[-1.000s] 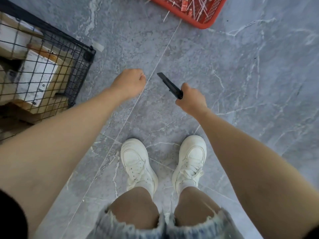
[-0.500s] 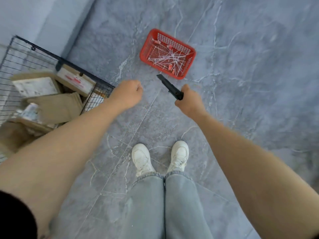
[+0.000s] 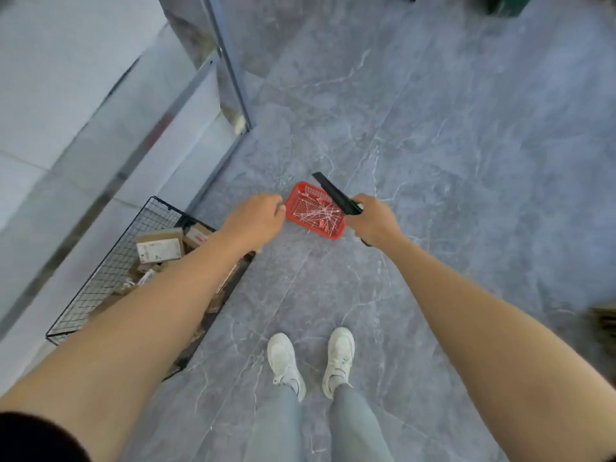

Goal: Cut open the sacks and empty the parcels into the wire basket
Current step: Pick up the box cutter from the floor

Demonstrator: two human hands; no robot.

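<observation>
My right hand [image 3: 373, 220] grips a black utility knife [image 3: 335, 194], which points up and to the left over the floor. My left hand [image 3: 255, 220] is curled into a fist and holds nothing. The black wire basket [image 3: 110, 268] stands on the floor at the left, partly behind my left forearm. Several cardboard parcels [image 3: 159, 249] with white labels lie inside it. No sack is in view.
A small red plastic basket [image 3: 315, 210] with white cut ties sits on the grey marble floor between my hands. My white shoes [image 3: 311, 360] stand below. A glass panel with a metal frame [image 3: 230, 71] runs along the left. A brownish thing [image 3: 605, 320] shows at the right edge.
I have risen from a crouch to standing, so the floor, both baskets and my feet look farther away. Both hands keep their pose, the knife still in the right.
</observation>
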